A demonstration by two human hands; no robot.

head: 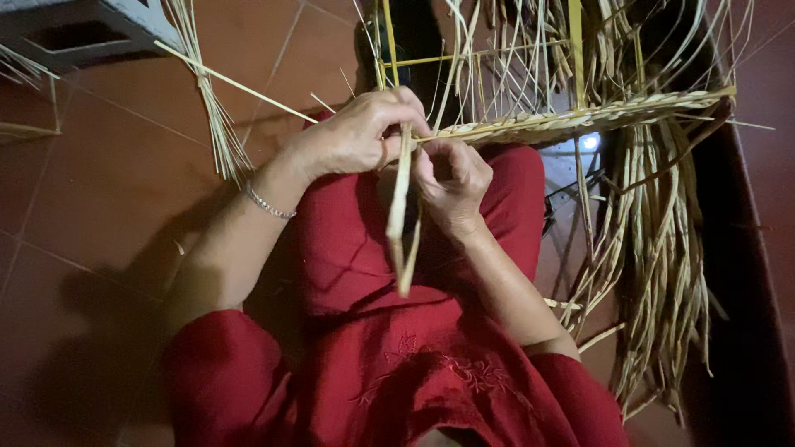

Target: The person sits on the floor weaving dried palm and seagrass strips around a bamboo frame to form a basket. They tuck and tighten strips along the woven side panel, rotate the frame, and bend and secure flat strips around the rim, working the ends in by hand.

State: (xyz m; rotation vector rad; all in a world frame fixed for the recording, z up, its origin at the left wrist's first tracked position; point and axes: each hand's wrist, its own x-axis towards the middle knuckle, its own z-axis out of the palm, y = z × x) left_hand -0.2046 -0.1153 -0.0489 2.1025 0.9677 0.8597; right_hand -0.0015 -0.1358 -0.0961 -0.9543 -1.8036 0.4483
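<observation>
A woven straw edge [580, 120] runs across the upper right, with loose straw ends hanging below it [662, 240]. My left hand [352, 136] grips the near end of that woven edge, thumb and fingers closed over it. My right hand [451, 182] sits just below and beside it, fingers curled around a folded pale straw strip [402, 223] that hangs down over my red-clothed lap. A thin bracelet [269, 204] circles my left wrist.
Upright straw stalks and yellow frame sticks [575, 50] stand behind the woven edge. A bundle of thin straws [215, 108] lies on the red tiled floor [108, 182] at left. A grey block [83, 29] sits at top left. Dark shadow fills the right side.
</observation>
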